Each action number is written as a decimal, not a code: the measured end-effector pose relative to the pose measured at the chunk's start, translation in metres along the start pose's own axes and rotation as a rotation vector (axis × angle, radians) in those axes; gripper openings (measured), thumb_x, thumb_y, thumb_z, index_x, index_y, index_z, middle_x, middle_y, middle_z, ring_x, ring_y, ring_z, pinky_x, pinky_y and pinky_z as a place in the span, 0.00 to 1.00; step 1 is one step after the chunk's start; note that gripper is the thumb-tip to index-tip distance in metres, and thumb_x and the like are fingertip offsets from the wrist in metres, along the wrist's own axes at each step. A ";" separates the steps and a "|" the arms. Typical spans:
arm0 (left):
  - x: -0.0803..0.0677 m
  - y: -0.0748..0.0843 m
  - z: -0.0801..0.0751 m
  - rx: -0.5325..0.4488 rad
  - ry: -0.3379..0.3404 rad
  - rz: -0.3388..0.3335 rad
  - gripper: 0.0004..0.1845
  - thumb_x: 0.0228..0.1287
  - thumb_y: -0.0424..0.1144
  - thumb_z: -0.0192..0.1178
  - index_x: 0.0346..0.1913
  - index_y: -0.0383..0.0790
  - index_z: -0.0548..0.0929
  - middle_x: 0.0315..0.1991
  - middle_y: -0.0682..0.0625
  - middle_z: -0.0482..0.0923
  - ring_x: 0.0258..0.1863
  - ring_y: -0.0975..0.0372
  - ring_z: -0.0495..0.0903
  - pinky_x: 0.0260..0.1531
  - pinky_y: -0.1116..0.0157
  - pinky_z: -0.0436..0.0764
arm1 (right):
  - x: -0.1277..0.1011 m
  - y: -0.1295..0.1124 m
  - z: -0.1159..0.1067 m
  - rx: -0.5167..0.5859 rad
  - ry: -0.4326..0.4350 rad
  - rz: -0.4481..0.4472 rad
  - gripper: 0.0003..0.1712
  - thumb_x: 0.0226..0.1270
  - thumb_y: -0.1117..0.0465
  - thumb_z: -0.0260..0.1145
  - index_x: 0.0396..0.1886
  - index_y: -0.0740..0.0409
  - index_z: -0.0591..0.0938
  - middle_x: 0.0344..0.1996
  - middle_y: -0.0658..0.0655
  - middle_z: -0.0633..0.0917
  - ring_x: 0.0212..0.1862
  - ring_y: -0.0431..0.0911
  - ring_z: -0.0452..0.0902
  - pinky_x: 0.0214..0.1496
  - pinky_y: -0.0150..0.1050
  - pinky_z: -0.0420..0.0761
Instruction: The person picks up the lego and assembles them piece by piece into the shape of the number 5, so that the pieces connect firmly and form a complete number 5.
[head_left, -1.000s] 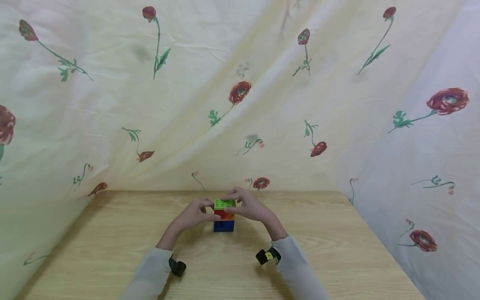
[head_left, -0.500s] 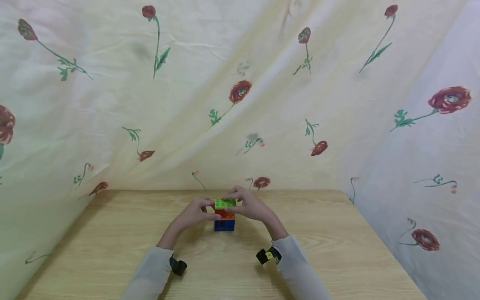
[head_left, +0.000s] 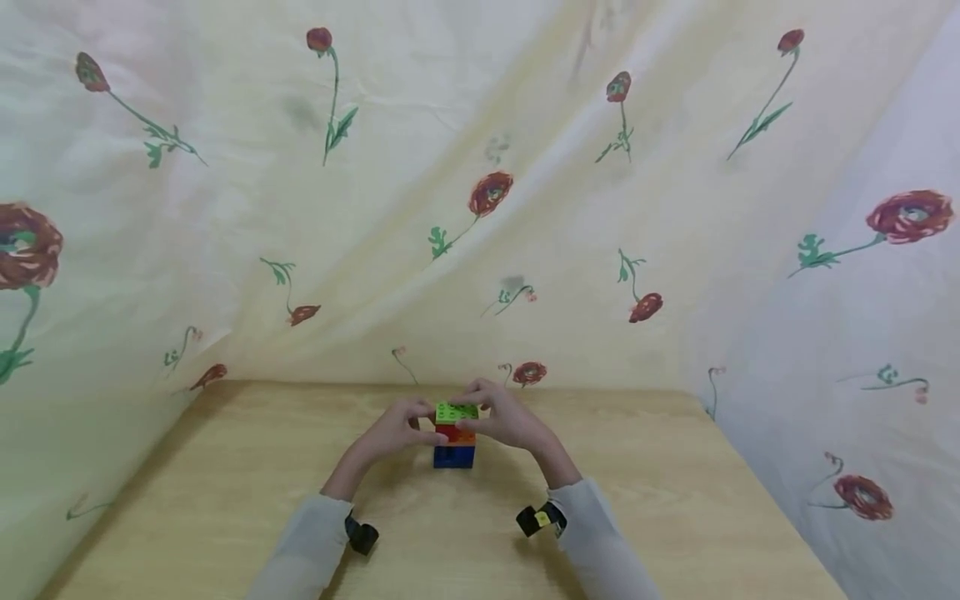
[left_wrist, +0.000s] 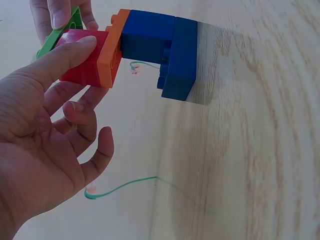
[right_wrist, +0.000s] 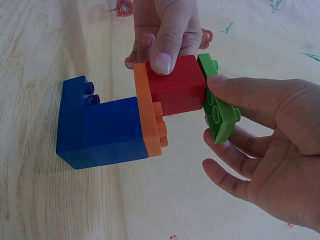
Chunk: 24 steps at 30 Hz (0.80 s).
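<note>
A small tower of toy building bricks stands on the table, seen in all three views. At its foot is a blue plate [right_wrist: 70,120] bearing a blue brick [right_wrist: 116,127]. An orange plate [right_wrist: 146,110] lies over that, and a red brick [right_wrist: 177,85] sits on one end of the orange plate. My left hand [head_left: 393,429] pinches the red brick, its thumb across the side. My right hand [head_left: 510,417] holds a green plate [right_wrist: 219,102] at the top between thumb and fingers. In the right wrist view the green plate slants, one end at the red brick, the other jutting past it.
The light wooden table [head_left: 660,500] reaches to a pale cloth [head_left: 390,208] printed with red flowers, which hangs behind and at both sides. A black camera [head_left: 363,537] sits at the left wrist, another black camera [head_left: 528,521] at the right.
The head view has shifted slightly, so the whole scene sits a little lower and further right. Both hands keep the same grip on the tower.
</note>
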<state>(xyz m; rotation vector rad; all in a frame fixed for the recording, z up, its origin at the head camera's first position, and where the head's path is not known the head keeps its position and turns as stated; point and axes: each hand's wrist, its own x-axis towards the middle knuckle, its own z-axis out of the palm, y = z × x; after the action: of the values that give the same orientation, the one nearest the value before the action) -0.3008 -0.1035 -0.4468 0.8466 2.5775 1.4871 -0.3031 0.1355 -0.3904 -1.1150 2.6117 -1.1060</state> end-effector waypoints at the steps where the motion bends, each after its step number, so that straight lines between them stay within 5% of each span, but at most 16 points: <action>1: -0.001 0.000 0.001 0.001 -0.003 -0.007 0.13 0.63 0.41 0.72 0.49 0.41 0.89 0.45 0.46 0.83 0.37 0.53 0.74 0.34 0.69 0.74 | -0.001 0.000 0.001 -0.004 -0.002 0.001 0.22 0.71 0.59 0.69 0.63 0.56 0.83 0.48 0.56 0.79 0.48 0.46 0.71 0.49 0.40 0.75; 7: -0.002 -0.001 0.003 0.007 0.004 -0.020 0.14 0.63 0.42 0.72 0.49 0.41 0.89 0.46 0.47 0.83 0.35 0.55 0.73 0.32 0.69 0.73 | -0.003 -0.001 0.002 0.004 0.005 0.003 0.21 0.72 0.60 0.68 0.62 0.56 0.84 0.48 0.56 0.79 0.50 0.47 0.71 0.53 0.50 0.78; 13: -0.001 0.000 0.003 0.018 0.004 -0.015 0.13 0.64 0.42 0.71 0.48 0.41 0.89 0.48 0.46 0.83 0.39 0.54 0.73 0.34 0.68 0.73 | -0.002 0.000 0.001 -0.023 0.007 -0.030 0.21 0.71 0.61 0.69 0.62 0.57 0.83 0.48 0.57 0.80 0.49 0.46 0.71 0.52 0.41 0.75; 19: -0.003 0.001 0.002 0.021 0.011 -0.014 0.12 0.64 0.42 0.72 0.47 0.41 0.88 0.46 0.47 0.84 0.39 0.55 0.73 0.34 0.68 0.73 | -0.001 0.001 0.000 -0.027 -0.003 -0.046 0.22 0.70 0.61 0.69 0.63 0.57 0.83 0.49 0.58 0.80 0.50 0.47 0.72 0.54 0.47 0.77; 24: -0.001 0.002 0.002 0.027 0.008 0.002 0.12 0.64 0.42 0.72 0.47 0.41 0.88 0.47 0.47 0.85 0.39 0.57 0.73 0.36 0.68 0.74 | -0.001 0.002 -0.001 -0.007 0.002 -0.016 0.22 0.70 0.61 0.70 0.62 0.57 0.84 0.51 0.58 0.79 0.50 0.47 0.72 0.49 0.37 0.78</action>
<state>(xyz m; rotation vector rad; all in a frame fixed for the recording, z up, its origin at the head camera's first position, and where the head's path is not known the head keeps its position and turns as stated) -0.2980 -0.1018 -0.4463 0.8484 2.6096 1.4623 -0.3041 0.1375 -0.3905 -1.1383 2.6151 -1.1025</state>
